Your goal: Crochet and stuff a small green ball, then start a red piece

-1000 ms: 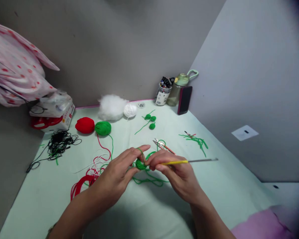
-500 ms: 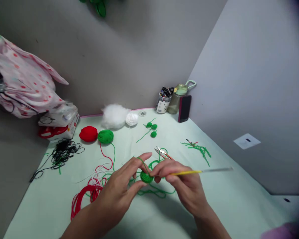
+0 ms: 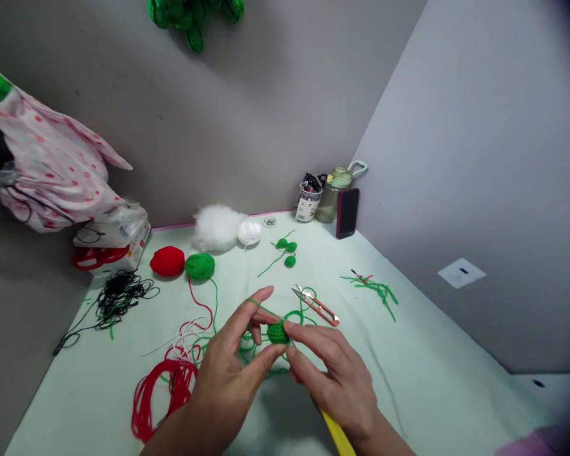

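My left hand (image 3: 230, 373) pinches a small green crocheted piece (image 3: 278, 333) between thumb and fingers, with green yarn (image 3: 266, 310) looped over its raised forefinger. My right hand (image 3: 335, 377) grips a yellow-handled crochet hook (image 3: 338, 437); the handle points back toward me and the tip sits at the green piece. Loose green yarn lies on the pale green table (image 3: 432, 367) under both hands.
Orange snips (image 3: 317, 304) lie just beyond my hands. Red (image 3: 168, 261) and green (image 3: 200, 266) yarn balls, white stuffing (image 3: 216, 227), a white ball (image 3: 249, 232), small green pieces (image 3: 286, 248), tangled red (image 3: 159, 392) and black (image 3: 116, 292) cord, a pen cup (image 3: 306, 199), bottle (image 3: 335, 187) and phone (image 3: 348, 212) stand around.
My right hand has turned the hook: its handle pointed right before and now points back toward me. The view has tilted up slightly. The left hand keeps the green piece.
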The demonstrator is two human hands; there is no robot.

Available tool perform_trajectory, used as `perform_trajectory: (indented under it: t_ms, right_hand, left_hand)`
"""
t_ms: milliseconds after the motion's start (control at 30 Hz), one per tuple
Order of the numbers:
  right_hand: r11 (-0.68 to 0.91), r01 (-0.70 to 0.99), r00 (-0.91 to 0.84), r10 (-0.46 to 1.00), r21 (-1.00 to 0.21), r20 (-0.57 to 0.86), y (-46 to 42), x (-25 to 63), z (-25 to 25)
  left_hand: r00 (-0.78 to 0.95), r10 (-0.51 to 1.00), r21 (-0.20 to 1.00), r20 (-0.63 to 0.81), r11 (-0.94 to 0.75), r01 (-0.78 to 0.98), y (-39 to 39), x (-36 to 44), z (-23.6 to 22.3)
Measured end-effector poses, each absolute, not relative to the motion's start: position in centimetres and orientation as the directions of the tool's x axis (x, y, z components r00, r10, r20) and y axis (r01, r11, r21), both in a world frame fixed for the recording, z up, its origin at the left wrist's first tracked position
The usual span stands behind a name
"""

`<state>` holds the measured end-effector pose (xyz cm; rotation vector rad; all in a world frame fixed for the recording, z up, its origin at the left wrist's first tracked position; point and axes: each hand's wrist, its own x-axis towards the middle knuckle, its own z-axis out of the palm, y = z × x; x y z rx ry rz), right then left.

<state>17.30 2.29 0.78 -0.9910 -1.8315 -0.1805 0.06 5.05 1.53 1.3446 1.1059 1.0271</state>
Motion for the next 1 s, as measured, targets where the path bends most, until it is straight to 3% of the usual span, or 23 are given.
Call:
perform_trajectory:
  t_ms: [200,300,367,467,533,600,767,1000]
  right_hand:
    - [0.653,0.746,-0.188,0.396,-0.131,0.899,2.2,18.1,-0.5]
    - [0.666,0.746,-0.245,0.314,-0.029,0.917,2.2,18.3,-0.5]
    - [0.684,0.728,-0.251,0.326,-0.044,0.911,2.1,18.3,-0.5]
    - [0.732,0.624,-0.122,0.439,-0.275,0.89,2.0,18.0,-0.3]
    - [0.738,0.468,0.008,0.547,-0.486,0.837,2.1,17.7,-0.2]
    - [0.727,0.318,0.075,0.621,-0.609,0.781,2.3,17.5,0.1]
    - [0.714,0.219,0.022,0.678,-0.665,0.735,2.6,17.8,1.3]
    - [0.507,-0.041,0.128,0.858,-0.861,0.498,2.8,18.3,1.1]
  left_hand:
    - [0.205,0.969,0.933,-0.141,0.199,-0.3,3.9,1.6,1.3]
    - [0.326,0.918,0.781,-0.226,0.371,-0.502,3.9,2.1,1.8]
    - [0.425,0.861,0.663,-0.28,0.494,-0.563,4.1,2.1,2.2]
    - [0.52,0.801,0.567,-0.298,0.587,-0.579,4.4,1.9,2.6]
    - [0.541,0.792,0.573,-0.283,0.592,-0.567,4.6,1.7,2.7]
    - [0.525,0.808,0.625,-0.268,0.56,-0.544,4.8,1.3,2.6]
    - [0.451,0.88,0.812,-0.15,0.37,-0.452,5.5,0.4,1.9]
    - [0.549,0.835,0.889,-0.042,0.282,-0.361,6.5,-0.9,0.8]
